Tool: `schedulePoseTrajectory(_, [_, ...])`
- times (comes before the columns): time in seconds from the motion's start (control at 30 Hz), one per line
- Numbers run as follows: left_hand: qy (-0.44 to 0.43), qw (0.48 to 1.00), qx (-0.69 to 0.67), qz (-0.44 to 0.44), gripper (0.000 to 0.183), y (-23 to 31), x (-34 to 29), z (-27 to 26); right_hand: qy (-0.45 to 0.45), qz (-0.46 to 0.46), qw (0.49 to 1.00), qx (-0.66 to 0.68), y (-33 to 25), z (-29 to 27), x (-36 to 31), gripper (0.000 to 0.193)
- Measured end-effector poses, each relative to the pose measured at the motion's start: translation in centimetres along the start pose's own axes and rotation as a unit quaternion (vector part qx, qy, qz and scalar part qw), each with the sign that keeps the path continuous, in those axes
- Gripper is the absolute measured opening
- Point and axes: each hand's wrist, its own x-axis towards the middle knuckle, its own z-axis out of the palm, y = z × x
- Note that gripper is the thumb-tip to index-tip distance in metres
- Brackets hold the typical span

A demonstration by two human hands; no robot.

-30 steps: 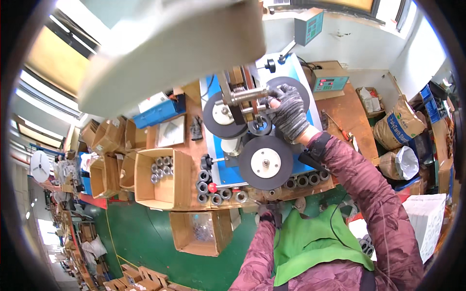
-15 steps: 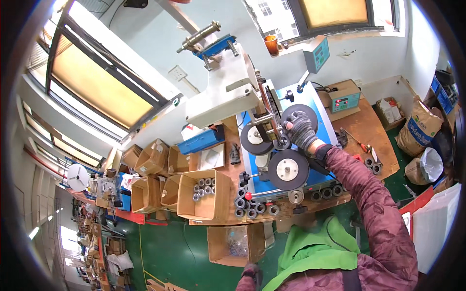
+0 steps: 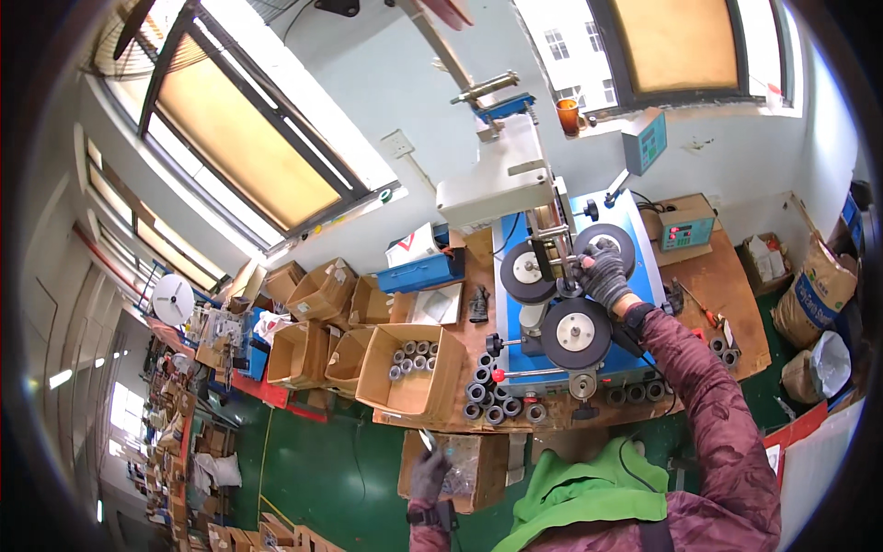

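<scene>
My right hand [image 3: 604, 273], in a dark grey glove, reaches up to the blue and white machine [image 3: 552, 276] and grips a part between its three black wheels [image 3: 576, 333]. My left hand [image 3: 430, 471], also gloved, hangs low over an open cardboard box [image 3: 478, 471] below the bench edge and pinches a small metal piece [image 3: 428, 442]. A row of grey metal rings [image 3: 497, 405] lies on the wooden bench in front of the machine.
An open box [image 3: 411, 375] with several metal rings stands left of the machine, with more cardboard boxes [image 3: 317, 340] beyond it. A green control unit [image 3: 687, 223] and sacks [image 3: 814, 290] sit at the right. Green floor lies below the bench.
My head has tilted up and back, so the bench looks smaller and farther. My right hand stays on the machine. My left hand has come into view low over the box.
</scene>
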Motion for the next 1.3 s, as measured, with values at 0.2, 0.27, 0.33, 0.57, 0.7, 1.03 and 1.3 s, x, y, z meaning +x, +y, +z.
schedulePoseTrajectory(0.2, [-0.244, 0.920, -0.290, 0.097, 0.029, 22.8, 2.8, 10.5, 0.021, 0.158, 0.875, 0.457, 0.8, 2.8, -0.8, 0.012])
schedulePoseTrajectory(0.27, [-0.331, 0.871, -0.351, 0.090, 0.033, 31.3, 1.2, 14.0, 0.085, 0.142, 0.911, 0.378, 8.0, 6.3, -2.2, 0.014])
schedulePoseTrajectory(0.33, [-0.451, 0.766, -0.450, 0.080, 0.028, 35.3, -1.4, 13.7, 0.061, -0.047, 0.996, 0.035, 0.3, 1.2, -0.8, 0.014])
schedulePoseTrajectory(0.57, [-0.570, 0.606, -0.544, 0.110, 0.023, 40.7, -6.0, 18.2, 0.059, -0.032, 0.997, 0.044, 0.2, -0.2, -0.5, 0.015])
schedulePoseTrajectory(0.7, [-0.614, 0.553, -0.557, 0.082, 0.023, 40.3, -5.4, 19.3, 0.068, -0.033, 0.996, 0.042, -0.2, 0.1, -0.1, 0.015])
schedulePoseTrajectory(1.03, [-0.645, 0.495, -0.581, 0.040, 0.023, 39.1, -4.5, 18.8, 0.045, -0.006, 0.998, 0.037, 0.0, -0.4, -0.4, 0.015])
schedulePoseTrajectory(1.3, [-0.656, 0.480, -0.582, 0.017, 0.024, 39.0, -5.0, 20.0, 0.035, 0.000, 0.998, 0.048, -0.3, -1.7, 0.2, 0.015])
